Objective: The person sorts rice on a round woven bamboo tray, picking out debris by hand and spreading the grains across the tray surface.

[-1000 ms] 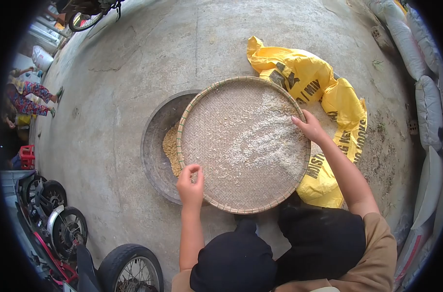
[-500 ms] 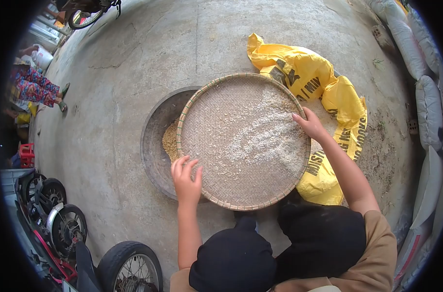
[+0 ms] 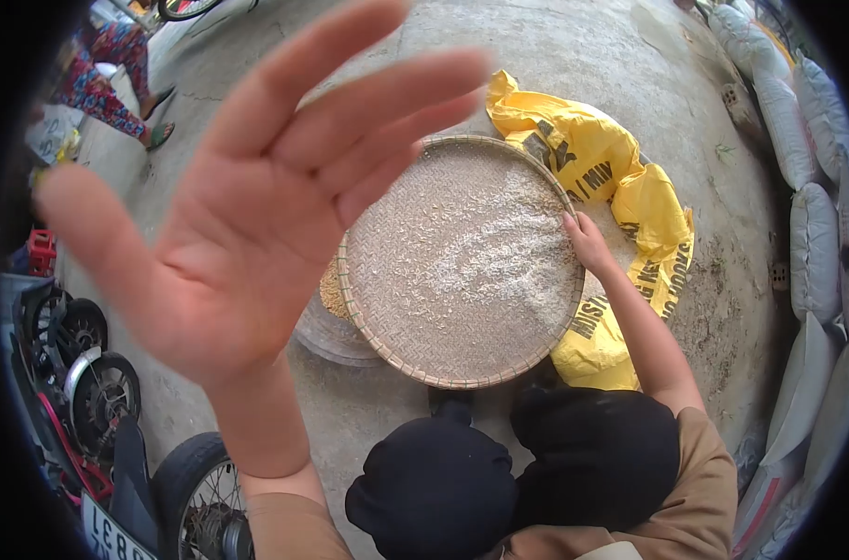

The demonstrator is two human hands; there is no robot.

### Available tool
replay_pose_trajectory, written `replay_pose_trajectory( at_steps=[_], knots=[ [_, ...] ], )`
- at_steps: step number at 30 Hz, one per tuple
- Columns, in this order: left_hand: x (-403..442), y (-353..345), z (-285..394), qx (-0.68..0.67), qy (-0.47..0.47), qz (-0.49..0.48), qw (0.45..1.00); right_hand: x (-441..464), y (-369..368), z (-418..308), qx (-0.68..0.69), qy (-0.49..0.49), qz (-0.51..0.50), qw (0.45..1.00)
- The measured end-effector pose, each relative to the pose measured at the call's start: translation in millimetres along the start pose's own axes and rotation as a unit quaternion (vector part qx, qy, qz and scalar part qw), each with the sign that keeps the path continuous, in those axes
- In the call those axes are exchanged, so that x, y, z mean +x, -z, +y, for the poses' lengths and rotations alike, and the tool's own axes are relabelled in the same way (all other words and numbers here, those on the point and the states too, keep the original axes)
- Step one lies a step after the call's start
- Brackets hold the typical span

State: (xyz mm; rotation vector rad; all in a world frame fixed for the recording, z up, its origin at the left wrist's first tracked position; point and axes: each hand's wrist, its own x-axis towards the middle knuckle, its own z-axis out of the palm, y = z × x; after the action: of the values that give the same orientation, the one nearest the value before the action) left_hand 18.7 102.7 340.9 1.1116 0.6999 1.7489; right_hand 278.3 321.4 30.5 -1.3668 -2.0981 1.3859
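Observation:
My left hand is raised close to the camera, palm showing and fingers spread, with nothing in it. It hides part of the basin and floor behind. My right hand grips the right rim of a round woven bamboo winnowing tray. Whitish grains and husk-like bits are scattered over the tray, thickest towards its right half. Under the tray's left side sits a grey basin, mostly covered, with a heap of yellowish-brown grain partly showing.
A yellow printed sack lies crumpled right of the tray. Stuffed white sacks line the right edge. Motorbikes with wheels stand at lower left. A person in flowered trousers is at upper left, near a red plastic stool.
My left hand has left the tray's lower left rim and risen towards the camera, opening wide. My right hand still holds the rim. The person at upper left has shifted a little.

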Motion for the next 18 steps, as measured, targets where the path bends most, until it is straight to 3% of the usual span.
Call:
replay_pose_trajectory(
  at_steps=[13,18],
  knots=[
    [-43,-65,47,0.05,-0.007,-0.049,0.998,-18,7,17,-0.017,0.004,-0.012,1.0],
    [-51,-88,65,0.068,0.011,-0.081,0.994,-46,2,22,-0.011,0.011,0.03,0.999]
  ],
)
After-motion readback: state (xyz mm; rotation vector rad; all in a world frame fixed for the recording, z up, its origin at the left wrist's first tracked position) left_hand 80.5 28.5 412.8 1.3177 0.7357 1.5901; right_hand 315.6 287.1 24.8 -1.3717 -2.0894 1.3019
